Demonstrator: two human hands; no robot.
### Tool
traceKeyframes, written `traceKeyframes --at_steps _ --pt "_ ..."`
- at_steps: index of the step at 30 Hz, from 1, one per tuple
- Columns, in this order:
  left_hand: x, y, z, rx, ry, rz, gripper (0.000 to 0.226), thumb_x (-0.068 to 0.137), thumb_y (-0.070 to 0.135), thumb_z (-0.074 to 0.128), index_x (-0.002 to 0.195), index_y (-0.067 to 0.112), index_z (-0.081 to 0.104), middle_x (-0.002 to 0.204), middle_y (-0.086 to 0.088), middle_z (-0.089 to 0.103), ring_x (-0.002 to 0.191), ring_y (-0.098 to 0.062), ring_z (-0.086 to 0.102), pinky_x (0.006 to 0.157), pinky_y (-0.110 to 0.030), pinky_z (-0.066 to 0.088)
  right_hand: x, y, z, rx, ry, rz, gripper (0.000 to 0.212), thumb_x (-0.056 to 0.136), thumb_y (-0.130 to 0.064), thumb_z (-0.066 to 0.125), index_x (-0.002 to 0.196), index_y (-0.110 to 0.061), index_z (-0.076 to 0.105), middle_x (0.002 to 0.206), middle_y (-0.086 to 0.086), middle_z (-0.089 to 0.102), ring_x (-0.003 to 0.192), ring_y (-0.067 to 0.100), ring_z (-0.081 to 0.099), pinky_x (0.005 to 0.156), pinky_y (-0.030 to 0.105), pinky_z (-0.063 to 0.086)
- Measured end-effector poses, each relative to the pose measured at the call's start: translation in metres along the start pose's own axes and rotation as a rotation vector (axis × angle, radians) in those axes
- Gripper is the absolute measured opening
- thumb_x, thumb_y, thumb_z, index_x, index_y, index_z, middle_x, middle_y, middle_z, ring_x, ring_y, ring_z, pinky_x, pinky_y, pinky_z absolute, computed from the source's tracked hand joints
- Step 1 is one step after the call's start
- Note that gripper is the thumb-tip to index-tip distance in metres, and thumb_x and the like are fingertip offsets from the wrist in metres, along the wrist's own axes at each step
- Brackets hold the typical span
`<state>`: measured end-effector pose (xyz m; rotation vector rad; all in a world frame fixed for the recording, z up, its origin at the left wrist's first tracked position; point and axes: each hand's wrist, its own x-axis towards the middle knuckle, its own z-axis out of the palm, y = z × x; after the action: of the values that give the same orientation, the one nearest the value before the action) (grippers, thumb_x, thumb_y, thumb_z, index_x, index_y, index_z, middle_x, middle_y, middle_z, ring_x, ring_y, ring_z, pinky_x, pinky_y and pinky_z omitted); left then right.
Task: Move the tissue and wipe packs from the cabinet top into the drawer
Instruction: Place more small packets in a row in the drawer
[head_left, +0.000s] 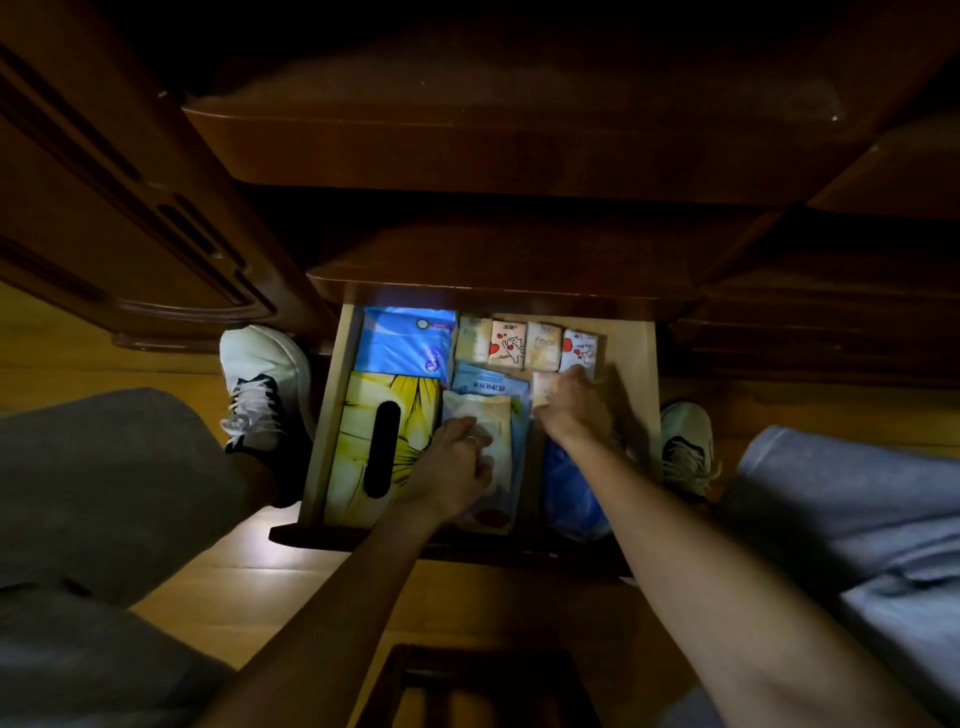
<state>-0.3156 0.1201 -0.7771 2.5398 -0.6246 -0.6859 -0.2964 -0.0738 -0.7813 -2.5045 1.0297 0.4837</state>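
The drawer (631, 395) stood pulled out under the dark wooden cabinet (519, 156), and most of the packs already lay inside it: a blue tissue pack (402, 340) at the far left corner, a yellow tissue box (363, 441) with a dark oval slot nearer the person, and a row of four pocket tissue packs (524, 345) along the far wall. The left hand (457, 470) rested with curled fingers on a pale wipe pack (480, 415) in the middle of the drawer, which lay on top of a light blue wipe pack (485, 382); it seemed to press or grip that pack, though the dim light left the hold uncertain. The right hand (571, 402) pinched a small pocket pack (544, 389) just in front of the row, apparently setting it down beside the others. A blue plastic bag (574, 493) lay under the right forearm at the near right of the drawer. These packs looked light, soft and slick in their film wrappers, so they would likely squash and slide; taking each by its long edges, not the flap, seemed safest. The cabinet top was too dark to tell whether any packs remained there.
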Motion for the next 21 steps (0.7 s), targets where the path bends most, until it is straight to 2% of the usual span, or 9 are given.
traceKeyframes --at_steps 3,5,7,10,13,15,18,21 --pt "-0.001 -0.002 0.002 -0.018 0.029 0.011 0.039 0.096 0.030 0.054 0.132 0.016 0.062 0.145 -0.005 0.051 0.144 -0.020 0.033 0.117 -0.032 0.031 0.004 0.001 0.001 -0.067 -0.004 0.023 0.067 0.085 -0.026 0.077 0.139 -0.015 0.039 0.128 0.015 0.057 0.105 0.031 0.063 0.080 0.045 0.059" --pt "0.000 -0.001 0.002 -0.030 0.045 0.011 0.039 0.096 0.029 0.056 0.131 0.016 0.063 0.146 -0.007 0.050 0.144 -0.021 0.033 0.117 -0.033 0.032 0.006 0.004 0.004 -0.049 -0.035 0.003 0.073 0.083 -0.033 0.079 0.141 -0.016 0.038 0.130 0.014 0.057 0.110 0.032 0.063 0.082 0.046 0.058" --pt "0.001 -0.001 0.002 -0.025 0.047 0.013 0.039 0.096 0.029 0.055 0.132 0.016 0.062 0.145 -0.007 0.050 0.144 -0.021 0.033 0.118 -0.033 0.031 0.007 0.004 0.006 -0.053 -0.025 -0.014 0.069 0.081 -0.043 0.078 0.136 -0.018 0.043 0.127 0.012 0.059 0.110 0.032 0.062 0.082 0.046 0.057" --pt "0.002 -0.001 0.001 0.002 0.036 0.034 0.040 0.098 0.030 0.053 0.134 0.017 0.060 0.143 -0.005 0.052 0.145 -0.019 0.030 0.118 -0.031 0.029 0.007 0.003 0.003 -0.013 0.059 0.020 0.057 0.085 -0.048 0.072 0.127 -0.020 0.047 0.119 0.010 0.060 0.101 0.029 0.063 0.076 0.044 0.059" --pt "0.001 0.002 -0.001 -0.026 0.060 0.022 0.038 0.097 0.028 0.055 0.133 0.017 0.061 0.145 -0.006 0.048 0.145 -0.020 0.030 0.117 -0.030 0.031 0.008 0.006 -0.003 0.065 0.225 0.027 0.062 0.084 -0.042 0.075 0.132 -0.017 0.045 0.139 0.016 0.050 0.119 0.032 0.056 0.079 0.039 0.058" --pt "0.000 0.003 -0.001 -0.036 0.066 0.010 0.039 0.096 0.027 0.056 0.133 0.017 0.061 0.147 -0.006 0.045 0.144 -0.021 0.031 0.116 -0.032 0.034 0.009 0.010 -0.006 0.098 0.267 0.004 0.055 0.083 -0.037 0.077 0.126 -0.017 0.049 0.139 0.015 0.048 0.122 0.031 0.053 0.084 0.039 0.057" --pt "0.001 0.007 -0.005 -0.028 0.051 0.004 0.040 0.096 0.028 0.056 0.134 0.019 0.060 0.149 -0.004 0.044 0.145 -0.020 0.029 0.113 -0.032 0.038 0.003 0.011 -0.011 0.108 0.191 -0.002 0.054 0.082 -0.034 0.077 0.126 -0.020 0.050 0.134 0.011 0.049 0.116 0.029 0.054 0.080 0.040 0.057" --pt "0.000 0.015 -0.020 0.034 0.042 0.067 0.034 0.098 0.028 0.053 0.126 0.013 0.066 0.147 0.000 0.052 0.146 -0.016 0.029 0.117 -0.027 0.030 -0.012 0.007 -0.024 0.071 0.092 -0.064 0.046 0.087 -0.036 0.072 0.126 -0.025 0.051 0.128 0.007 0.051 0.105 0.023 0.054 0.062 0.029 0.043"
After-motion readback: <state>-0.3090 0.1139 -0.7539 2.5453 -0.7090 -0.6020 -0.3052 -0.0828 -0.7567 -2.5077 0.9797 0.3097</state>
